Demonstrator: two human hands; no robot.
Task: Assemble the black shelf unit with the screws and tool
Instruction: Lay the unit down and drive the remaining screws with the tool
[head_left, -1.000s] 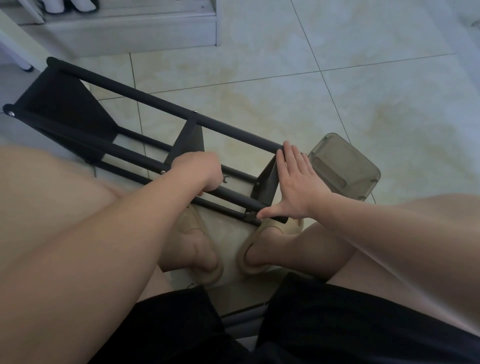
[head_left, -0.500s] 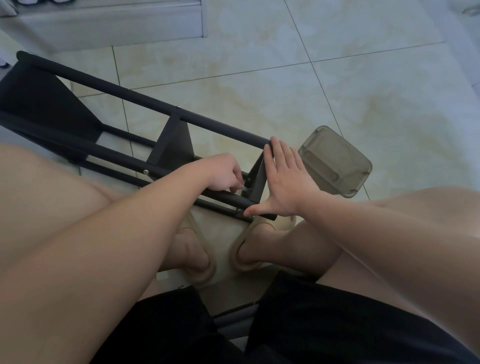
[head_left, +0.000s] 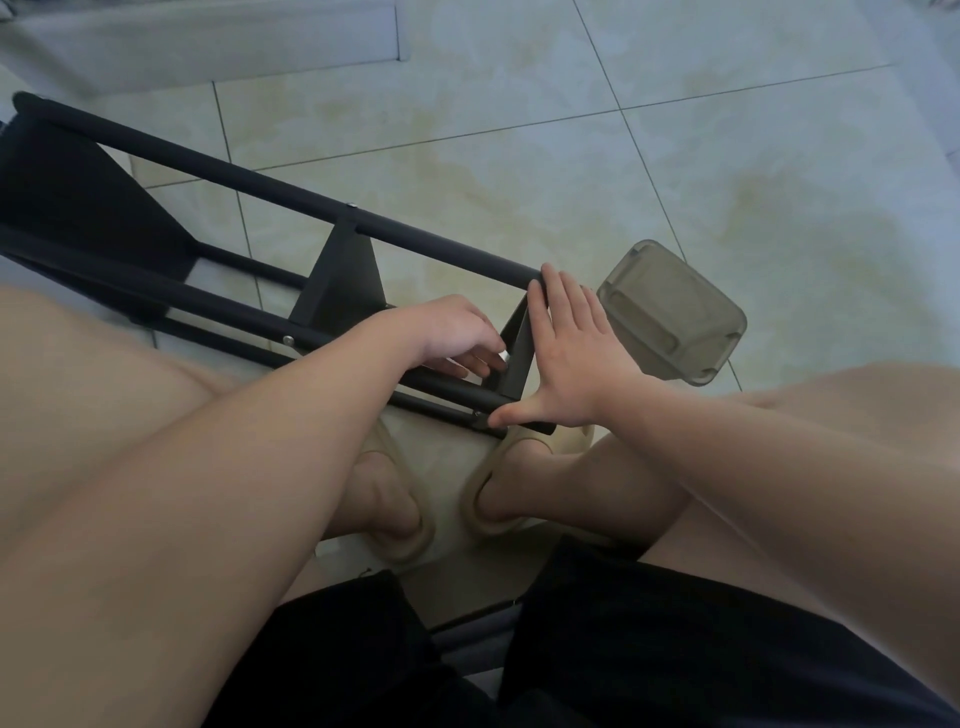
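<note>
The black shelf unit (head_left: 441, 244) lies on its side on the tiled floor, its long tubes running from upper left to centre. My right hand (head_left: 576, 353) presses flat on the outside of the end panel (head_left: 519, 338), fingers straight, thumb stretched along the lower tube. My left hand (head_left: 447, 332) reaches in from the other side of that panel, its fingers curled and pinching a small pale metal piece (head_left: 503, 356) against the panel. Whether that piece is a screw or the tool I cannot tell. A silver screw head (head_left: 287, 340) shows on the near tube.
A smoky translucent plastic container (head_left: 670, 312) lies tilted on the floor just right of my right hand. My feet in beige slippers (head_left: 400, 519) sit below the shelf end, knees on both sides. A pale ledge (head_left: 208, 41) runs along the top left.
My left hand slid right along the near tube, from the middle panel to the end panel. My right hand stayed flat on that panel.
</note>
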